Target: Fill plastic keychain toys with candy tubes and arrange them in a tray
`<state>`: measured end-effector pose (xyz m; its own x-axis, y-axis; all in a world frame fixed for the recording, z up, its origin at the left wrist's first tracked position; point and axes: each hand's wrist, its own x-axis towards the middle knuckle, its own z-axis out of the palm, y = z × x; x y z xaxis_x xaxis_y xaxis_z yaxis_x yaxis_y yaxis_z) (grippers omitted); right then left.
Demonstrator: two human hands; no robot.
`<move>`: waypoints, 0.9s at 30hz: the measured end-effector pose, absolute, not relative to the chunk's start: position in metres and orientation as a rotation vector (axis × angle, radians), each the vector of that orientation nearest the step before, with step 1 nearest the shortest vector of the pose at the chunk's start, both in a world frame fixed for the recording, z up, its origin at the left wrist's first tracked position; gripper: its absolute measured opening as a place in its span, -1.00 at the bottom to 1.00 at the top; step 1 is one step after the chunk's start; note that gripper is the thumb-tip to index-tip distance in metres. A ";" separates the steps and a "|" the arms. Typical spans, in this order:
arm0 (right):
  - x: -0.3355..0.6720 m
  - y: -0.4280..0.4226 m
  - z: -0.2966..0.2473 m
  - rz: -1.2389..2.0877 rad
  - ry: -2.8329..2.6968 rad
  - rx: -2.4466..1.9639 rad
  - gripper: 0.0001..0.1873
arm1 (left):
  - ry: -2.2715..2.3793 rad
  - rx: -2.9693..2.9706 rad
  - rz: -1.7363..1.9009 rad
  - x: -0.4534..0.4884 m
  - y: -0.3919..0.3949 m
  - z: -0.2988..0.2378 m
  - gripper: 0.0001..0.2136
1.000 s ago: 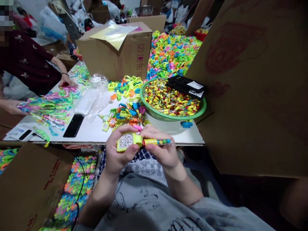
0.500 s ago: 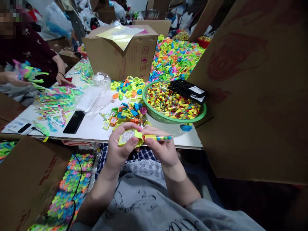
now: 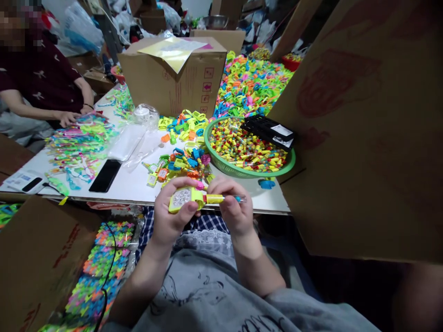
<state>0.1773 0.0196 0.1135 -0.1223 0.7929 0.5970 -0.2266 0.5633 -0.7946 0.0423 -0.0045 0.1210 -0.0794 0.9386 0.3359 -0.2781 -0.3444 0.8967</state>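
Note:
My left hand (image 3: pixel 172 216) is closed round a yellow-green toy piece (image 3: pixel 183 198) with a sparkly clear face, held just in front of the table edge. My right hand (image 3: pixel 231 210) pinches a clear candy tube (image 3: pixel 226 198) with a yellow cap and coloured beads inside. The tube's capped end meets the toy piece's right side. A green basin (image 3: pixel 221 163) full of such candy tubes stands on the white table (image 3: pixel 134 186) just beyond my hands. Loose coloured toy pieces (image 3: pixel 180 163) lie in a pile left of the basin.
A cardboard box (image 3: pixel 173 78) stands at the back of the table, with a large heap of coloured pieces (image 3: pixel 251 83) to its right. A black phone (image 3: pixel 105 175) lies at left. Another person (image 3: pixel 38 87) handles neon pieces at far left. A big cardboard sheet (image 3: pixel 367 129) walls off the right.
My right hand has rolled over the tube, covering more of it. The person at left has lowered a raised bundle of neon pieces back onto the table.

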 end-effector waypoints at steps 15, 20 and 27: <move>0.181 0.025 0.118 0.777 -1.624 -0.288 -0.69 | 0.828 1.306 1.674 0.040 -0.008 0.119 -0.66; 0.176 0.024 0.115 0.806 -1.612 -0.321 -0.68 | 0.820 1.304 1.672 0.040 -0.007 0.118 -0.68; 0.211 0.060 0.110 0.956 -1.702 -0.560 -0.36 | 1.112 1.373 1.661 0.014 0.010 0.106 -0.65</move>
